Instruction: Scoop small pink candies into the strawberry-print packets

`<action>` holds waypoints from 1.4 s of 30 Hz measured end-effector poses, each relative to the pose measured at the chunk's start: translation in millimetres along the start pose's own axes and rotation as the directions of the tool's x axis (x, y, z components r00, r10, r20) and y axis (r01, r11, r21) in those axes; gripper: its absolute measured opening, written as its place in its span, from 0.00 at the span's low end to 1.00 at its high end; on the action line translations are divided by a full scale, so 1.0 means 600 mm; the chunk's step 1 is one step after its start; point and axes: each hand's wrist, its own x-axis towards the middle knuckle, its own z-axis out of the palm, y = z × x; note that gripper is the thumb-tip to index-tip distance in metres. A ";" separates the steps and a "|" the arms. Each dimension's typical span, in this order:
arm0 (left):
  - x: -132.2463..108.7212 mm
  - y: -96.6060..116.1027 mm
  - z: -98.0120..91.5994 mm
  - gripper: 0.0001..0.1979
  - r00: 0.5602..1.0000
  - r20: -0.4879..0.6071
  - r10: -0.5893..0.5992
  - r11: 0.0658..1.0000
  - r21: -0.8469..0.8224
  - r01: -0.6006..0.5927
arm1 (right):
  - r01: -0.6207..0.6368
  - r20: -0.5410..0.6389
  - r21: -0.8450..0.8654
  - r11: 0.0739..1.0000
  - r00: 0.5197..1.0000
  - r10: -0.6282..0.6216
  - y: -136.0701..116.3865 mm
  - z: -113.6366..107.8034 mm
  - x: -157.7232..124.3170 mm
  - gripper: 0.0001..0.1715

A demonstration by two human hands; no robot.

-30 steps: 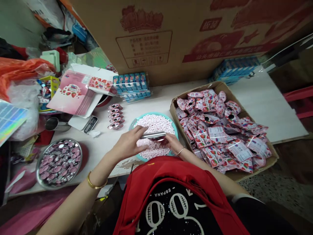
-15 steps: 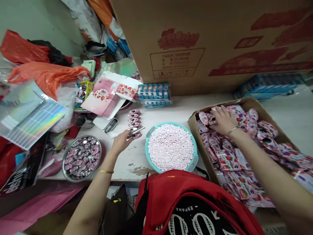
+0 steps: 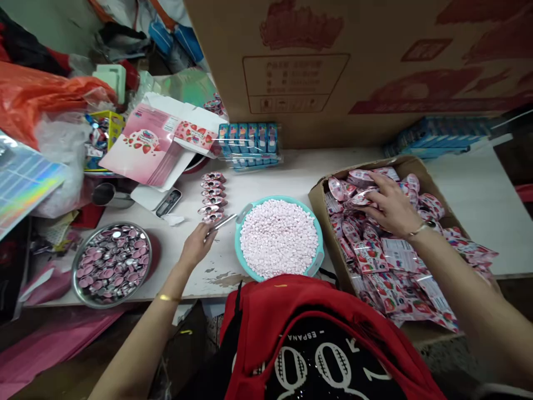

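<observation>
My left hand [image 3: 197, 244] is closed round a thin silver metal tool [image 3: 221, 223], beside the near end of a column of small pink packets [image 3: 213, 193] on the white table. My right hand [image 3: 389, 204] reaches into a cardboard box [image 3: 320, 194] full of pink strawberry-print packets [image 3: 389, 291]; its fingers are closed on one pink packet [image 3: 365, 197]. Between my hands sits a turquoise basin [image 3: 237, 239] of small pale pink pellets [image 3: 280, 238]. On the left is a steel bowl [image 3: 78, 283] of small pink and silver round pieces [image 3: 114, 264].
Behind stands a large brown carton [image 3: 300, 111], with wrapped blue boxes [image 3: 250, 141] before it. Flattened pink printed cardboard [image 3: 144, 141], an open white tin [image 3: 154, 200] and a metal cup [image 3: 104, 194] lie at the left. An orange plastic bag [image 3: 45, 100] is further left.
The packet by my left hand now stands at the column's near end, and the hand still holds the tool. My right hand has lifted slightly, with a packet in its fingers. The view has shifted.
</observation>
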 end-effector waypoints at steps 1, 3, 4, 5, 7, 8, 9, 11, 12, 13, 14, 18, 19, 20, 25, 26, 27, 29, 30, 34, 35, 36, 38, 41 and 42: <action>-0.025 0.014 -0.011 0.16 0.996 0.063 0.057 0.998 -0.044 -0.055 | -0.002 -0.029 0.086 0.996 1.000 0.004 -0.030 -0.015 -0.017 0.06; -0.080 0.044 -0.030 0.15 0.974 0.191 0.122 0.991 -0.074 -0.110 | -0.044 0.006 0.306 0.951 0.999 0.045 -0.095 -0.032 -0.058 0.13; -0.107 0.058 -0.036 0.14 0.962 0.244 0.125 0.992 -0.058 -0.114 | -0.100 0.071 0.424 0.900 0.994 0.077 -0.126 -0.033 -0.081 0.15; -0.133 0.073 -0.038 0.14 0.951 0.287 0.117 0.993 -0.029 -0.113 | -0.166 0.149 0.538 0.827 0.984 0.100 -0.155 -0.030 -0.104 0.18; -0.174 0.101 -0.027 0.12 0.940 0.333 0.081 0.994 0.047 -0.102 | -0.311 0.327 0.693 0.650 0.940 0.100 -0.203 -0.013 -0.149 0.24; -0.187 0.114 -0.015 0.12 0.940 0.337 0.057 0.993 0.080 -0.089 | -0.374 0.400 0.737 0.564 0.913 0.083 -0.220 -0.002 -0.170 0.26; -0.194 0.128 0.002 0.11 0.943 0.332 0.031 0.991 0.109 -0.071 | -0.424 0.453 0.763 0.488 0.889 0.064 -0.233 0.009 -0.189 0.25; -0.191 0.157 0.041 0.11 0.954 0.298 -0.012 0.987 0.155 -0.036 | -0.490 0.508 0.793 0.361 0.860 0.052 -0.246 0.028 -0.220 0.21; -0.182 0.171 0.062 0.10 0.962 0.272 -0.027 0.985 0.173 -0.021 | -0.509 0.522 0.806 0.302 0.852 0.045 -0.248 0.034 -0.233 0.20; -0.170 0.185 0.081 0.10 0.969 0.244 -0.034 0.983 0.184 -0.012 | -0.522 0.531 0.818 0.242 0.847 0.033 -0.248 0.038 -0.244 0.21; -0.156 0.199 0.099 0.10 0.975 0.219 -0.032 0.983 0.185 -0.009 | -0.539 0.546 0.823 0.180 0.837 0.011 -0.248 0.040 -0.253 0.23; -0.102 0.236 0.151 0.08 0.992 0.127 0.010 0.992 0.126 -0.026 | -0.614 0.614 0.789 -0.030 0.789 -0.011 -0.250 0.044 -0.276 0.30; -0.092 0.240 0.160 0.08 0.994 0.105 0.027 0.994 0.104 -0.038 | -0.625 0.626 0.779 -0.045 0.779 0.015 -0.252 0.047 -0.277 0.30; -0.084 0.242 0.168 0.08 0.996 0.081 0.041 0.996 0.080 -0.048 | -0.626 0.627 0.779 -0.040 0.777 0.057 -0.255 0.053 -0.276 0.30; -0.061 0.233 0.188 0.07 0.995 0.009 0.103 0.989 -0.104 -0.102 | -0.429 0.364 0.890 0.156 0.873 0.325 -0.256 0.114 -0.247 0.31; -0.059 0.229 0.187 0.07 0.992 0.002 0.124 0.982 -0.147 -0.122 | -0.370 0.278 0.905 0.212 0.888 0.365 -0.251 0.131 -0.238 0.30; -0.058 0.224 0.184 0.07 0.989 -0.003 0.145 0.971 -0.189 -0.143 | -0.316 0.193 0.907 0.280 0.901 0.389 -0.244 0.148 -0.229 0.30; -0.056 0.215 0.171 0.09 0.982 -0.003 0.189 0.946 -0.267 -0.183 | -0.218 0.025 0.858 0.466 0.922 0.386 -0.227 0.177 -0.214 0.26; -0.055 0.211 0.162 0.09 0.978 0.001 0.210 0.934 -0.297 -0.200 | -0.173 -0.049 0.807 0.565 0.933 0.356 -0.219 0.188 -0.207 0.24; -0.049 0.209 0.106 0.11 0.953 0.009 0.303 0.902 -0.325 -0.284 | -0.036 -0.223 0.589 0.807 0.953 0.205 -0.196 0.205 -0.186 0.20; -0.047 0.213 0.089 0.11 0.944 0.010 0.329 0.897 -0.317 -0.310 | -0.019 -0.241 0.549 0.836 0.954 0.179 -0.195 0.205 -0.181 0.20; -0.045 0.218 0.072 0.12 0.934 0.012 0.356 0.891 -0.307 -0.336 | -0.004 -0.248 0.512 0.859 0.957 0.152 -0.195 0.205 -0.175 0.21; -0.042 0.232 0.039 0.11 0.913 0.029 0.408 0.879 -0.284 -0.384 | 0.025 -0.245 0.460 0.888 0.964 0.099 -0.200 0.204 -0.163 0.21; -0.033 0.260 -0.004 0.11 0.876 0.090 0.473 0.870 -0.205 -0.448 | 0.076 -0.237 0.443 0.893 0.971 0.035 -0.211 0.207 -0.146 0.23; -0.030 0.270 -0.016 0.11 0.864 0.123 0.488 0.869 -0.159 -0.468 | 0.090 -0.236 0.447 0.890 0.971 0.020 -0.215 0.209 -0.141 0.24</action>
